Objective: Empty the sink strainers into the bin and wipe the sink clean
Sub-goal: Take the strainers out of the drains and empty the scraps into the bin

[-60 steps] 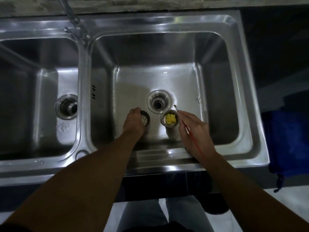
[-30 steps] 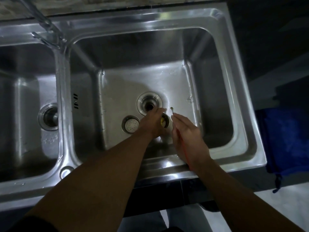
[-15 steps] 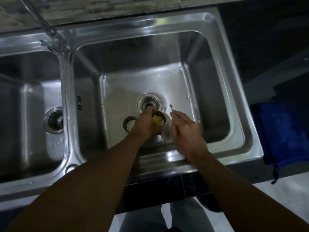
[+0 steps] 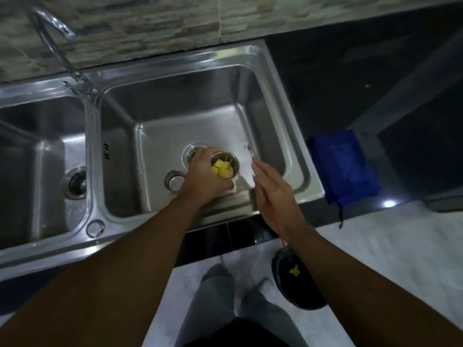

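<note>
Filled strainer (image 4: 225, 166) in left hand (image 4: 204, 177)

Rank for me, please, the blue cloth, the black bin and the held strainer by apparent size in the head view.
1. blue cloth
2. black bin, partly hidden by the right arm and farther off on the floor, so its place is unsure
3. strainer in the left hand, clearly smallest
</note>
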The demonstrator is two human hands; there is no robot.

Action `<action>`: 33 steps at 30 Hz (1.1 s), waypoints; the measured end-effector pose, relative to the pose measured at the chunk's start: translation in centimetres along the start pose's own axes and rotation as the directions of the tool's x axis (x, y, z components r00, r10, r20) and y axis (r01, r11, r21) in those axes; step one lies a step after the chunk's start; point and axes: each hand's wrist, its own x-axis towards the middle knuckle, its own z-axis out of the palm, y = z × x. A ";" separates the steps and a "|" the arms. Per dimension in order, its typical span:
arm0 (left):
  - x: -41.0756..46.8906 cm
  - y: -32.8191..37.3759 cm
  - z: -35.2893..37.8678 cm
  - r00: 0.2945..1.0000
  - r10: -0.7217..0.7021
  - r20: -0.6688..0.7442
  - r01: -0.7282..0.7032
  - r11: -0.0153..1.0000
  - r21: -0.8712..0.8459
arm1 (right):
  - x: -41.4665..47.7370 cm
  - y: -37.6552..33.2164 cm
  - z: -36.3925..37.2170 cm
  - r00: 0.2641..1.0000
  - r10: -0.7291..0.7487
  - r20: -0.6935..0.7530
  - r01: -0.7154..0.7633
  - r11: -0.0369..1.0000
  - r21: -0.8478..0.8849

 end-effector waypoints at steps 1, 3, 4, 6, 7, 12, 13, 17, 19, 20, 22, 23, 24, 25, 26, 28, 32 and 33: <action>-0.5 1.3 0.5 0.999 0.051 0.002 -0.051 0.998 -0.021 | -1.6 0.7 -1.2 0.999 -0.032 -0.031 0.031 0.999 -0.015; -1.5 4.1 1.7 0.989 0.146 0.016 -0.145 0.988 -0.045 | -4.1 1.5 -3.3 0.992 -0.034 -0.121 0.031 0.999 -0.034; -1.9 5.4 2.4 0.983 0.182 0.025 -0.180 0.982 -0.059 | -5.5 1.7 -4.4 0.986 -0.025 -0.164 0.023 1.000 -0.012; -2.7 8.2 4.2 0.969 0.241 0.050 -0.237 0.968 -0.083 | -8.5 2.6 -6.4 0.974 -0.011 -0.227 -0.003 0.998 -0.061; -3.1 9.5 5.2 0.961 0.267 0.073 -0.261 0.961 -0.088 | -10.0 3.0 -7.4 0.968 -0.003 -0.249 -0.021 0.995 -0.096; -6.3 15.1 11.0 0.907 0.377 0.185 -0.353 0.923 -0.153 | -17.6 5.9 -11.4 0.949 0.055 -0.310 -0.119 0.974 -0.193; -7.1 15.8 12.1 0.894 0.398 0.205 -0.367 0.914 -0.173 | -18.9 6.4 -12.0 0.941 0.097 -0.323 -0.159 0.973 -0.170; -9.8 17.2 16.0 0.831 0.471 0.295 -0.426 0.881 -0.206 | -23.4 8.1 -13.3 0.897 0.239 -0.371 -0.301 0.946 -0.117; -10.7 17.3 17.9 0.793 0.493 0.358 -0.453 0.870 -0.194 | -25.2 8.9 -13.5 0.871 0.307 -0.383 -0.371 0.923 -0.103; -11.1 17.2 18.8 0.781 0.491 0.387 -0.453 0.871 -0.191 | -25.7 9.3 -13.6 0.835 0.382 -0.396 -0.430 0.902 -0.035; -11.7 16.8 20.8 0.768 0.464 0.440 -0.424 0.885 -0.194 | -26.5 10.0 -13.5 0.756 0.485 -0.439 -0.530 0.847 0.023; -12.0 16.5 21.8 0.761 0.449 0.469 -0.408 0.893 -0.192 | -26.8 10.3 -13.5 0.722 0.511 -0.467 -0.579 0.815 -0.004; -12.2 16.0 22.8 0.750 0.432 0.500 -0.396 0.900 -0.182 | -27.1 10.7 -13.4 0.695 0.527 -0.489 -0.610 0.792 -0.014; -12.4 15.5 23.9 0.738 0.416 0.532 -0.391 0.905 -0.165 | -27.3 11.0 -13.3 0.665 0.536 -0.520 -0.631 0.776 -0.006; -12.6 14.9 24.9 0.725 0.401 0.560 -0.392 0.909 -0.143 | -27.6 11.4 -13.2 0.630 0.546 -0.552 -0.647 0.762 0.015; -13.0 13.6 26.9 0.706 0.360 0.609 -0.388 0.917 -0.092 | -28.1 12.1 -12.7 0.568 0.549 -0.613 -0.658 0.750 0.062; -13.7 10.9 30.8 0.674 0.302 0.674 -0.390 0.920 -0.021 | -30.0 13.3 -10.7 0.536 0.533 -0.654 -0.632 0.767 0.108; -13.7 10.3 31.7 0.660 0.300 0.689 -0.396 0.918 -0.021 | -30.6 13.5 -10.2 0.546 0.531 -0.648 -0.617 0.778 0.117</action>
